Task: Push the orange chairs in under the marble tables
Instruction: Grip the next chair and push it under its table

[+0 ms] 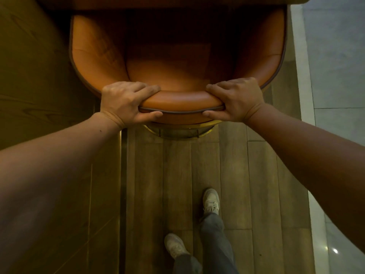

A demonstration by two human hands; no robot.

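From the head view, the chair is seen from above, its orange back gripped at the top rim by both hands; the left hand is closed over the rim left of centre, fingers curled onto the inner face and thumb pressed under the piping; the right hand is clamped the same way right of centre. The grip is set wide and even, most likely so the push goes straight and the chair is kept from swinging; both arms are held nearly straight, which suits a shove driven from the legs. The front of the seat is already shadowed under the table edge at the top of the frame; the table's marble cannot be made out in this light. A brass ring is seen below the seat, just above the wooden floor; one shoe is planted ahead of the other. No containers are in view.
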